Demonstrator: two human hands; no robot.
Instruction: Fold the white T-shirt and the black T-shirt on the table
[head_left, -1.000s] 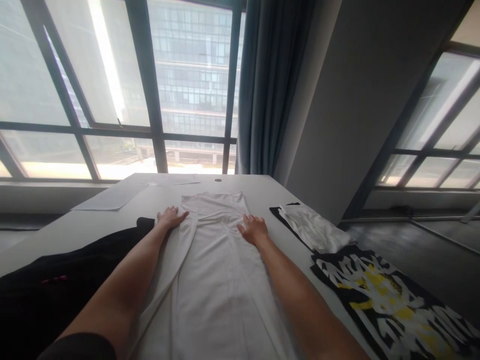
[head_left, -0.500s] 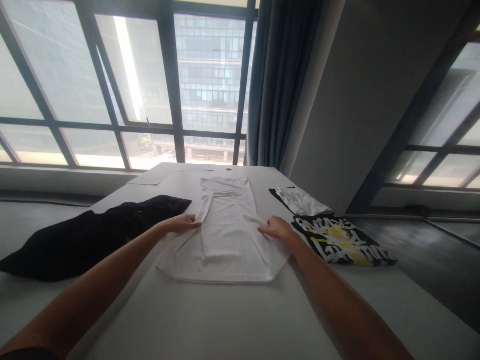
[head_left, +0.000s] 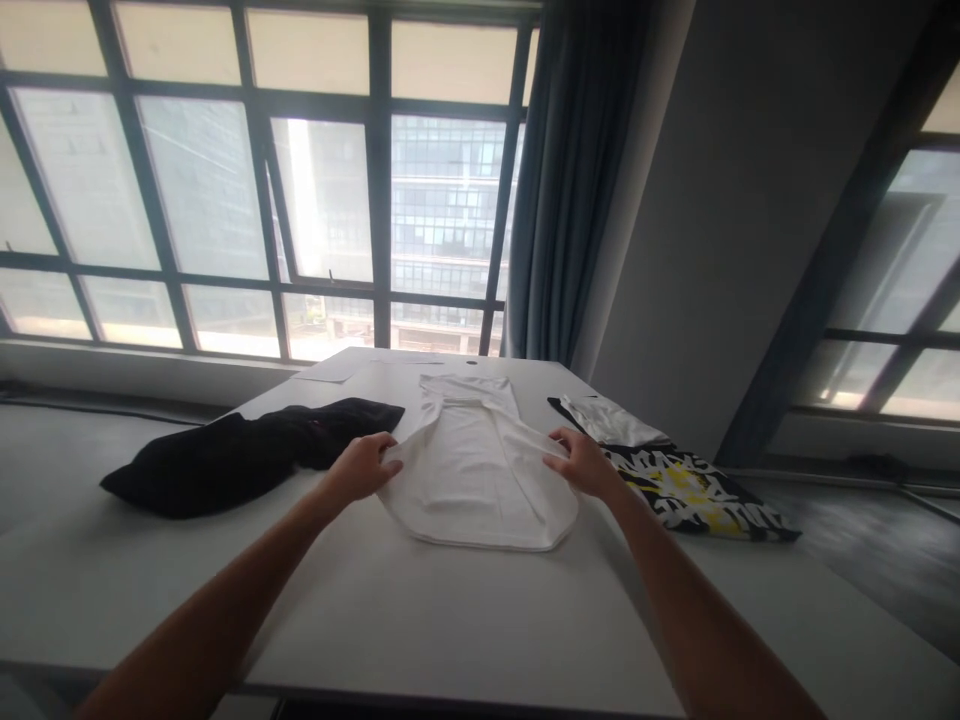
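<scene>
A white shirt [head_left: 480,470] lies lengthwise on the white table, its curved hem toward me and its far end narrower. My left hand [head_left: 365,465] pinches the shirt's left side, thumb and fingers closed on the cloth. On the opposite side my right hand [head_left: 580,460] grips the right edge the same way. Between the two hands the fabric is spread, its sides lifted a little and slanting creases running toward the far end. Both fingertips are partly hidden by the cloth.
Left of the shirt lies a black garment [head_left: 247,455]. On the right are a folded black garment with white and yellow lettering [head_left: 697,490] and a white cloth [head_left: 611,420]. The table [head_left: 450,620] reaches toward windows and a blue-grey curtain [head_left: 570,200].
Both hands have raised and spread the shirt's sides outward, and its hem has drawn up into a rounder shape. The camera view has tilted up and shifted left.
</scene>
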